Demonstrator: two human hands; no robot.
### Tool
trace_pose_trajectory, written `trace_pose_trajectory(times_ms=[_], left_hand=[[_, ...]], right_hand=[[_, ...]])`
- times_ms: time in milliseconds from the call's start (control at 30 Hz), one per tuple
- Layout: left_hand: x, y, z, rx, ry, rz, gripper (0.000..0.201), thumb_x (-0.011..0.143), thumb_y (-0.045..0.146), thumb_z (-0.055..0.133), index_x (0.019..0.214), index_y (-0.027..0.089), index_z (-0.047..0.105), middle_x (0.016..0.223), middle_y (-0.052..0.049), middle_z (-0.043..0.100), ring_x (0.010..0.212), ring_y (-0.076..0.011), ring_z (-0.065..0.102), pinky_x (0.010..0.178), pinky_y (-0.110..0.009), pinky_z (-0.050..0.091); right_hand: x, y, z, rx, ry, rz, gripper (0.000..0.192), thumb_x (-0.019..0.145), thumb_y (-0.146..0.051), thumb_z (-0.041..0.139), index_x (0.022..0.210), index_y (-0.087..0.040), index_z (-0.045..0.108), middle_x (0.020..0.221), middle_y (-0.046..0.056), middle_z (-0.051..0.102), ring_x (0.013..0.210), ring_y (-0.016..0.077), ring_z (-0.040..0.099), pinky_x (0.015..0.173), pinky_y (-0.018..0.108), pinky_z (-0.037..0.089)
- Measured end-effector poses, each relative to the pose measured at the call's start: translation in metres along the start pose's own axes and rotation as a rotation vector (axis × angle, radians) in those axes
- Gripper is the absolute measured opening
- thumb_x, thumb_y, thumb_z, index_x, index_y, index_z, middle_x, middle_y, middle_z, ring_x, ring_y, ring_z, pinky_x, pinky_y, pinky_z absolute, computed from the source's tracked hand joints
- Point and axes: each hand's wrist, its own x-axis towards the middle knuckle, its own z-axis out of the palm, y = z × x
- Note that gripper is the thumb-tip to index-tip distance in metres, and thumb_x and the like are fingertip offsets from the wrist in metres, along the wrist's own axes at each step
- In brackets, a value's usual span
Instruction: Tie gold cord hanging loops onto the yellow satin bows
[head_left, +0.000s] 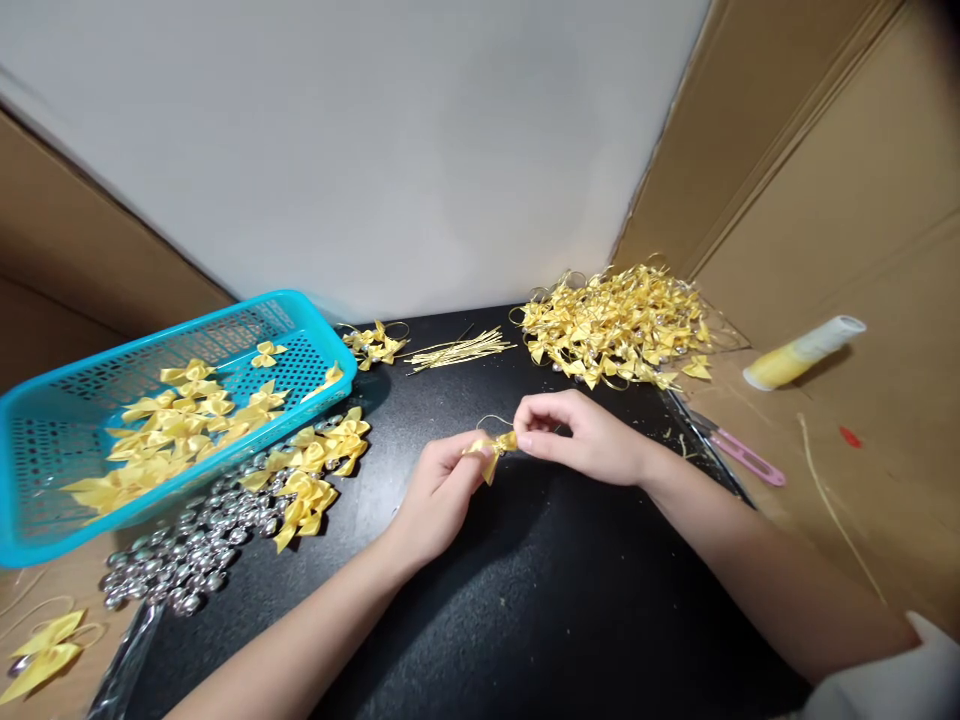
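A yellow ribbon bow is held between both hands over the black tabletop. My left hand pinches the bow's left side with thumb and fingers. From the right, my right hand is closed in a pinch at the bow's other end. A thin gold cord loops up behind the bow, between the hands. Whether a bell sits on the bow is too small to tell. To the left of my left hand lie loose yellow bows beside a heap of silver bells.
A turquoise basket holding yellow bows stands at left. Gold cords lie at the back, near a few corded bows. A big pile of corded bows is back right. Further right are a pink-handled cutter and a yellow-white roll.
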Motion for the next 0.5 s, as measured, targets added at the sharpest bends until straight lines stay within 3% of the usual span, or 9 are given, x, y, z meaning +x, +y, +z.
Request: trace_pose_trajectory(times_ms=[200,500], left_hand=[[-0.001,-0.004,-0.001,0.003,0.003,0.015,0.035,0.089,0.032,0.043,0.056,0.019,0.045,0.054,0.002,0.039,0.054,-0.0126,0.037,0.054,-0.027,0.031],[-0.002,-0.008,0.000,-0.065,-0.008,-0.025,0.036,0.087,0.031,0.044,0.053,0.019,0.042,0.052,0.003,0.037,0.052,-0.0122,0.034,0.053,-0.028,0.028]], right_hand=[[-0.002,0.000,0.003,-0.041,-0.034,0.028,0.026,0.088,-0.032,0.055,0.068,-0.016,0.055,0.060,-0.005,0.041,0.056,0.0084,0.036,0.053,0.022,0.029],[0.005,0.009,-0.001,0.376,-0.195,0.101,0.021,0.082,-0.028,0.059,0.065,-0.016,0.058,0.060,-0.003,0.053,0.053,0.0077,0.042,0.054,0.022,0.033]])
